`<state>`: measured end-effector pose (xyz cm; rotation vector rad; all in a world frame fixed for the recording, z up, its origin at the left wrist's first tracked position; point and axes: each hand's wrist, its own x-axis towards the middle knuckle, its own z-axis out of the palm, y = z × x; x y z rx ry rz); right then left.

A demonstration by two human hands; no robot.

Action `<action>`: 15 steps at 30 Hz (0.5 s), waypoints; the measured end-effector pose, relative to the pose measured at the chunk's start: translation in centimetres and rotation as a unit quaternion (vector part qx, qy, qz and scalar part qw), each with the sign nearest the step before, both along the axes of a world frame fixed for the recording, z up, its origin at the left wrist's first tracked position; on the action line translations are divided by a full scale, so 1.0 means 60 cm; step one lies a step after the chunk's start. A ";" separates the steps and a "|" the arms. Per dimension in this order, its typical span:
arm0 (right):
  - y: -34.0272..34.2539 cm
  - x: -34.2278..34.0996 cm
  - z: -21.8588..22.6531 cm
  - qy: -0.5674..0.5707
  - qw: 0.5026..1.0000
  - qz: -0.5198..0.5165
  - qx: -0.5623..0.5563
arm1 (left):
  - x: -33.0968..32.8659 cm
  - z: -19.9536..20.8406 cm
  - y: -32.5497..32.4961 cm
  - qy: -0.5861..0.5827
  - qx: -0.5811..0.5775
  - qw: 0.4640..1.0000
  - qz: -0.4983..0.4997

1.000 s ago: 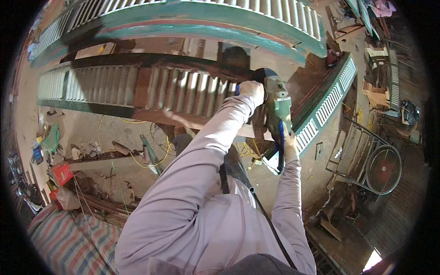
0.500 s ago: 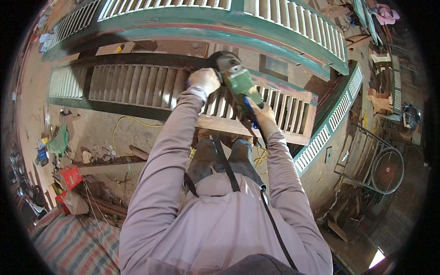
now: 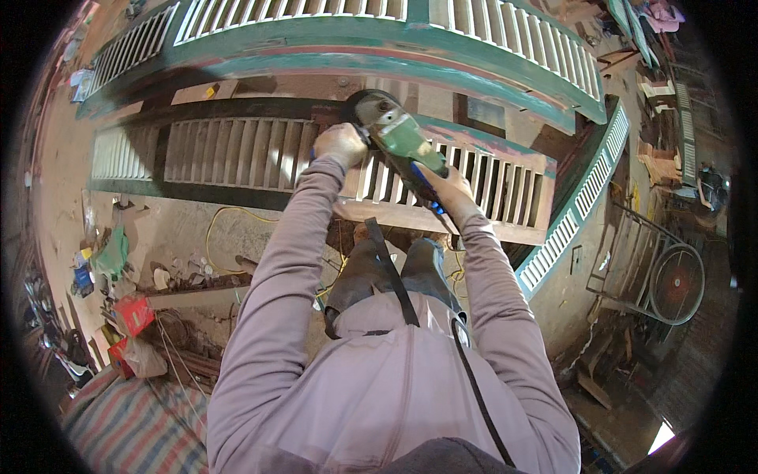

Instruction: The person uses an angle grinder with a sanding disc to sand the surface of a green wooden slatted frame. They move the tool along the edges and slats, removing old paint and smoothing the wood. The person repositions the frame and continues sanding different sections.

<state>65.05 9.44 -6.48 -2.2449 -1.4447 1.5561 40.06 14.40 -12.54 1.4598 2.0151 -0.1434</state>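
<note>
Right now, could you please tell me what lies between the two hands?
The grinder spans from left hand to right hand, in the head view.

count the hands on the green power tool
2: the left hand is beside the disc end of the green power tool, and the right hand is at its rear end.

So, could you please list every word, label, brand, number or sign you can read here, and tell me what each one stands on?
No text can be read in this view.
Green power tool: any marking is too small or blurred to read.
Red box at the left: any print is likewise too small to read.
Slatted panel under the tool: no writing shows.
</note>
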 end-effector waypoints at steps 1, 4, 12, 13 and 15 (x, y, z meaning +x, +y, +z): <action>-0.004 0.027 -0.043 -0.032 0.999 0.003 0.011 | 0.013 0.000 -0.002 -0.009 0.011 1.000 -0.013; -0.016 0.055 -0.052 -0.075 0.997 -0.008 0.029 | 0.046 -0.010 0.001 -0.023 0.034 0.999 -0.018; -0.034 0.115 -0.146 -0.097 0.992 -0.028 0.072 | 0.075 -0.014 0.012 -0.011 0.051 0.997 -0.049; -0.028 0.096 -0.144 -0.099 0.991 -0.015 0.087 | 0.056 -0.014 0.010 -0.018 0.048 0.998 -0.036; -0.012 -0.003 -0.037 -0.039 0.998 -0.019 0.054 | -0.004 -0.005 0.004 -0.014 0.027 0.999 -0.025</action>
